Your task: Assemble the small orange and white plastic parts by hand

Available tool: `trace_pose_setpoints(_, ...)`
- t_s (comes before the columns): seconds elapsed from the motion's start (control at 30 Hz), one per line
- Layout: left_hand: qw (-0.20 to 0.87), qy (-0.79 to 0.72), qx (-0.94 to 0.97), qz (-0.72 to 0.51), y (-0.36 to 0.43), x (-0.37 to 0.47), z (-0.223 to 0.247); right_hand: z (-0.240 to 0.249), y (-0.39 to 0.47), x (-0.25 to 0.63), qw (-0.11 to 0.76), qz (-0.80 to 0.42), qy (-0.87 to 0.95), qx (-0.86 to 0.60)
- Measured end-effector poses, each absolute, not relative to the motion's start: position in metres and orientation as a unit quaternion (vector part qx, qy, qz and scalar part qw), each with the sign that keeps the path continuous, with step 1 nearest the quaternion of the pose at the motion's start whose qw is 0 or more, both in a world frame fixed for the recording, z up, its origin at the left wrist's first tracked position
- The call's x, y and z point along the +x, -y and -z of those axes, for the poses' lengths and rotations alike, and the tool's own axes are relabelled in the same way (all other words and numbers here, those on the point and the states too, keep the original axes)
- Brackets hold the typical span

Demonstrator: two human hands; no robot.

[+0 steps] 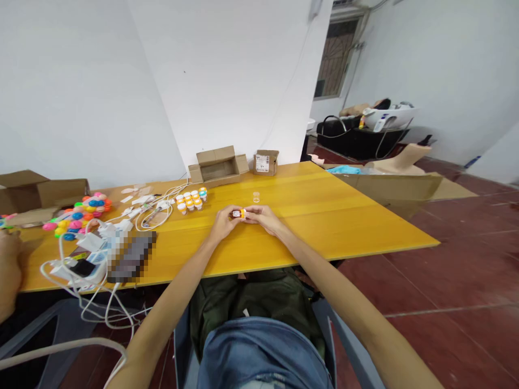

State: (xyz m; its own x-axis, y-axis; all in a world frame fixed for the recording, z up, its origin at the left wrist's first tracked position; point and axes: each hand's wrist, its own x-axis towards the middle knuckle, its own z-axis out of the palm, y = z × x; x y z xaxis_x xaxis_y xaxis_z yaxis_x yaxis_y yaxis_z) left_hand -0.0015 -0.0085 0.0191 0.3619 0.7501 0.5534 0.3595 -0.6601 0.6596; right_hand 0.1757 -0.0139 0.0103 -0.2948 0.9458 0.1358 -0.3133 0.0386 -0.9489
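A small white-and-orange bottle (239, 214) lies sideways between my hands above the table, a dark printed code on its white part. My left hand (224, 220) is closed on the white end. At the orange end, the fingers of my right hand (261, 217) are closed around it, hiding part of that side. Just beyond my right hand, a small clear cylindrical piece (255, 197) stands on the table. Several small containers with white tops and orange or yellow bands (188, 200) are grouped beyond my left hand; one has a teal band.
The yellow wooden table (332, 216) holds an open cardboard box (219, 166) and a smaller carton (265, 162) against the wall. To the left are tangled white cables (162, 216), a power strip (95, 267), a pixelated dark object (133, 256), colourful balls (81, 216) and another person's arm (8, 270).
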Motion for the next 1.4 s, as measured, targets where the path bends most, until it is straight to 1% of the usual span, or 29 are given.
trace_pose_setpoints(0.23, 0.209, -0.313, 0.809, -0.452, 0.0085, -0.002, -0.0178, -0.0074, 0.011, 0.1764, 0.481, -0.621, 0.533, -0.315)
trace_pose_setpoints(0.67, 0.204, -0.337, 0.798, -0.455, 0.0061, -0.0018, -0.0141, -0.0053, 0.0092, 0.1757, 0.501, -0.591, 0.553, -0.304)
trace_pose_setpoints(0.87, 0.198, -0.325, 0.807, -0.453, 0.0061, -0.0025, -0.0132, -0.0075, 0.0118, 0.1758, 0.496, -0.581, 0.563, -0.316)
trace_pose_setpoints(1.2, 0.228, -0.348, 0.789, -0.453, 0.0072, 0.0017, -0.0168, -0.0087, 0.0105, 0.1738, 0.49, -0.613, 0.537, -0.309)
trace_pose_setpoints(1.4, 0.207, -0.365, 0.784, -0.458, 0.0081, 0.0022, -0.0187, -0.0061, 0.01, 0.1752, 0.481, -0.638, 0.527, -0.291)
